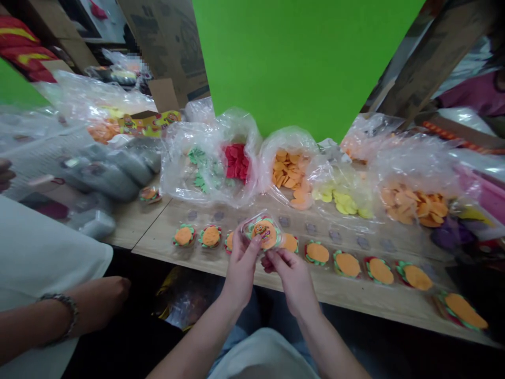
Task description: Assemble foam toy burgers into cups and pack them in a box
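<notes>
Two hands, left (pixel 240 268) and right (pixel 292 281), pinch a clear-wrapped felt burger (pixel 265 232), its sticker (pixel 259 230) too blurred to read.

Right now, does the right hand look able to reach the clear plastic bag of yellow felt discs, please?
Probably yes: the right hand must release the clear packet; only low orange felt burgers lie before the bag.

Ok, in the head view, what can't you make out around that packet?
Clear packet: lower edge hidden by the left hand and right hand.
Printed label inside it: too small to read.
Burger-shaped piece: partly hidden by the right hand.
Hand at the left edge: cut off by the frame.
</notes>
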`<state>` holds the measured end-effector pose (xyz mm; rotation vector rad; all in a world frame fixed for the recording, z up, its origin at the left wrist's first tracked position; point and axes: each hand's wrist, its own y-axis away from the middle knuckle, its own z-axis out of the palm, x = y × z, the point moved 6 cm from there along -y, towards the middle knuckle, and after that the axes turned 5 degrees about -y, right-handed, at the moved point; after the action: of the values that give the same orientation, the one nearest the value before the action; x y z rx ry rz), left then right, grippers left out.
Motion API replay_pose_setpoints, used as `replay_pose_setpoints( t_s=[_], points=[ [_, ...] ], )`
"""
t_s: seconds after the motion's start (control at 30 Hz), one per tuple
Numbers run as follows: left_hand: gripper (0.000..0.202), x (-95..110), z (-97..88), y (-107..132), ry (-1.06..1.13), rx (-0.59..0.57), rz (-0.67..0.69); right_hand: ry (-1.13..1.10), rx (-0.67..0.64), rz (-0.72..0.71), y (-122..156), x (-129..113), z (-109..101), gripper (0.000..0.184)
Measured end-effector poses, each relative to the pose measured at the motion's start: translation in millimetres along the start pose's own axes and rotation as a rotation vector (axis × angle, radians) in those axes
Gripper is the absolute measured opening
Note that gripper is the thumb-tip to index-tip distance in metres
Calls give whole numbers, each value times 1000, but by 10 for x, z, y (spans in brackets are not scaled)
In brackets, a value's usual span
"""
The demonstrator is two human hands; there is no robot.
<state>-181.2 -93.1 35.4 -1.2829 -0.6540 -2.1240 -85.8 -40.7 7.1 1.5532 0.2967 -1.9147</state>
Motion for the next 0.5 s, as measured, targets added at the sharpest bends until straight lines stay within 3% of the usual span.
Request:
replay_pose_setpoints(
  t_s=[0.13,0.23,0.3,0.37,0.4,0.5],
  points=[
    [38,19,-31,85,13,-36,-46,-146,-145,9,-76,133,136,22],
    [39,28,-275,-2,31,57,-100,78,-272,-67,-123,212,303,24],
    [35,167,-626,-196,42,223,-71,312,-430,-169,-109,266,438,23],
    [32,475,-1118,-465,-5,453,22,479,-585,-273,-58,374,491,22],
    [29,686,-1415,-592,-77,627,85,526,-640,-307,-35,458,468,22],
    [24,1259,-2172,-1037,-158,891,183,589,-647,-314,-64,795,249,25]
  ],
)
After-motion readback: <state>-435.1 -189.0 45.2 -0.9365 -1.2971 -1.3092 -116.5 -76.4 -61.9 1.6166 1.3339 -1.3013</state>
